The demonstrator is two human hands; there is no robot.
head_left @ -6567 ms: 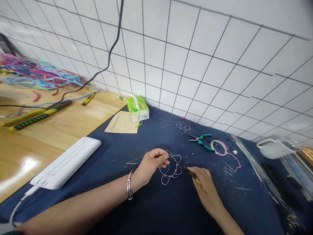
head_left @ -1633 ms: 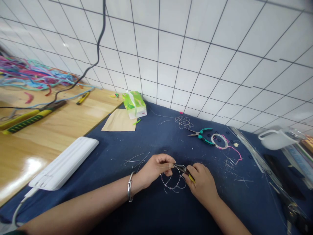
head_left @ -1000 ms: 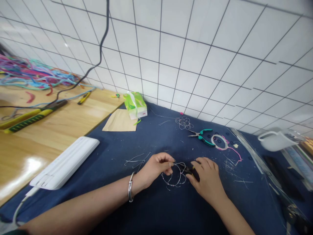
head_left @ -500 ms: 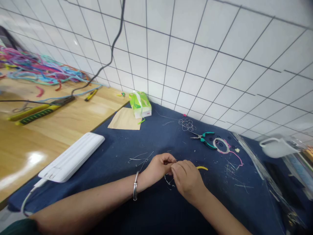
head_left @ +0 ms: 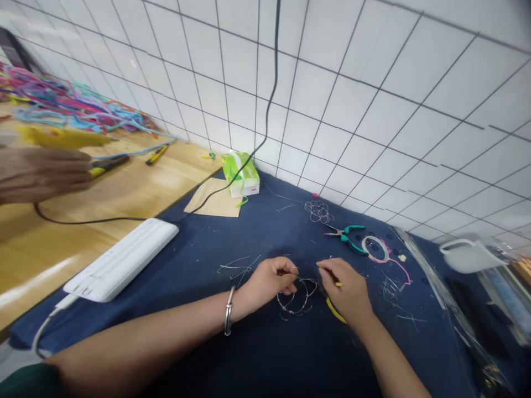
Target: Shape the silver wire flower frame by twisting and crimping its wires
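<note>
My left hand is closed in a pinch on a piece of thin silvery wire bent into several loops. The loops hang below its fingertips, with small knots or twists along them. A little to the right, my right hand is closed, thumb and forefinger together, apart from the loops. A curved yellow handle sticks out beneath that hand, and a bit of yellow shows between its fingers; the rest of this tool is hidden by the hand.
Green-handled pliers, coiled wire, a ring with pink cord and wire offcuts lie around. A white power bank and tissue pack stand left. Another person's hand holds a yellow glue gun, its black cable crossing the table.
My right hand has drawn away rightward from my left, uncovering the wire loops; the yellow handle has moved with it. Another person's hand with a glue gun has entered at left, shifting the cable.
</note>
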